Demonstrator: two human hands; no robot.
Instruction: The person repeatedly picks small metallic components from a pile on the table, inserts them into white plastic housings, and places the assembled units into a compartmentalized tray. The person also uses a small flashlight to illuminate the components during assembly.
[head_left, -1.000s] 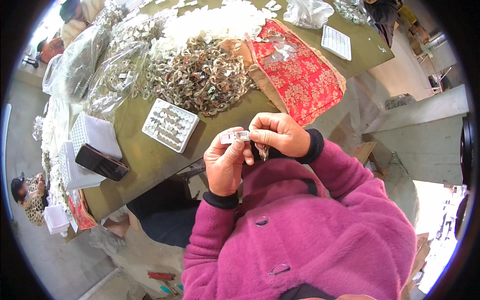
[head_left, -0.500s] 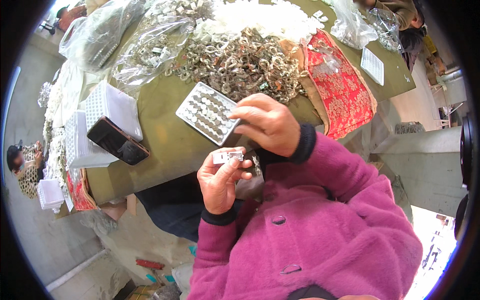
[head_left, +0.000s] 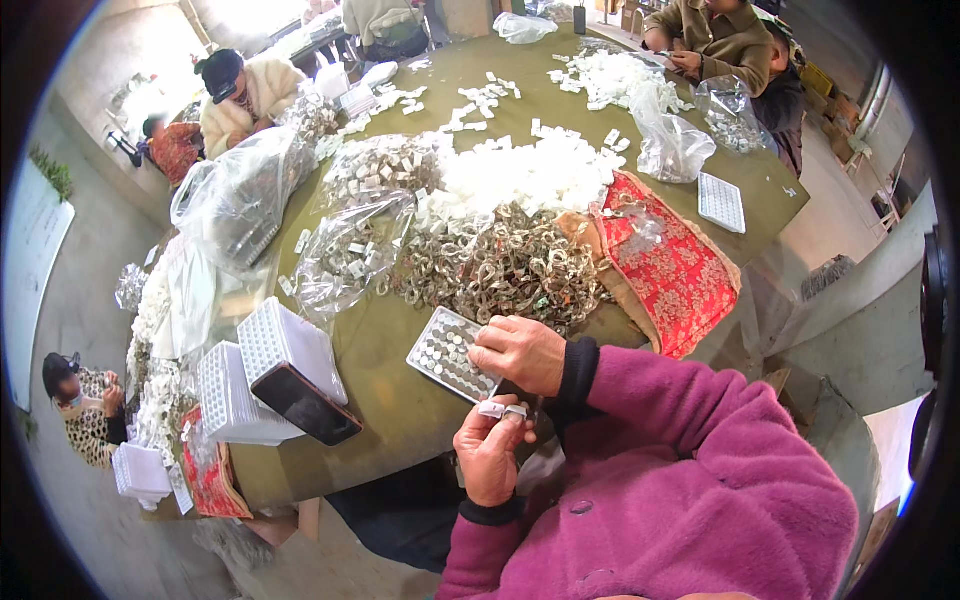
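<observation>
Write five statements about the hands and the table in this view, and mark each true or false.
1. The left hand holds a small white piece. True.
2. The right hand grips the dark phone. False: the right hand is at the tray of round discs.
3. The dark phone is by the stacked white trays. True.
4. The flowered cloth is blue. False: the flowered cloth is red.
5. A heap of white pieces is on the table. True.
</observation>
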